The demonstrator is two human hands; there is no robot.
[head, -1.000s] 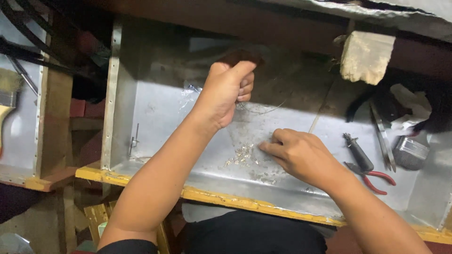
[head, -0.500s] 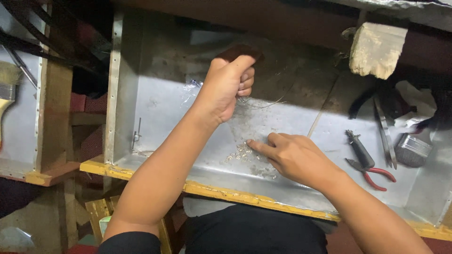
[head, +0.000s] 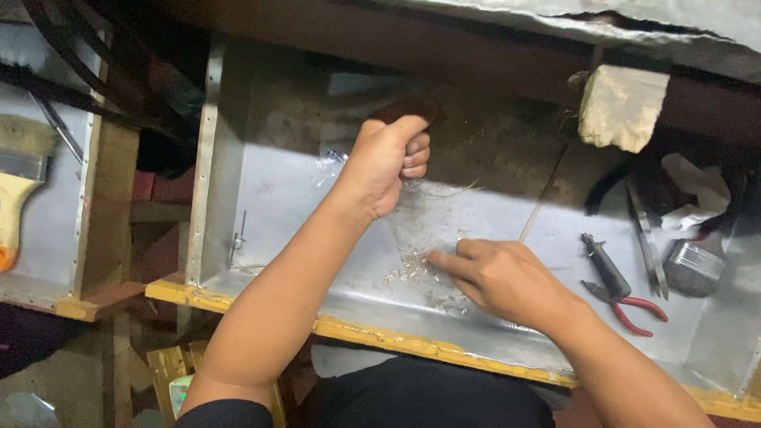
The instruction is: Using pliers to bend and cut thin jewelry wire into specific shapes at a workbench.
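a dark handle (head: 412,109) is gripped in the closed left hand (head: 384,162), raised above the tiny shiny pieces (head: 412,271) on the metal tray (head: 261,190); these are touched by the nearer, loosely open right hand (head: 507,277)

I am looking down into a small craft workshop, the bench of someone who works with fine metal by hand. The work surface is a metal-lined tray (head: 261,182) with a yellow wooden edge (head: 412,342), scuffed and dusted with tiny shiny scraps (head: 412,271). Hand tools lie at the right: red-handled pliers (head: 622,295), tweezers (head: 648,242), a small metal tin (head: 694,268) and a crumpled rag (head: 697,186). A paintbrush (head: 20,178) rests in the next tray at the left. Everything is worn, stained and packed close under a low wooden frame.
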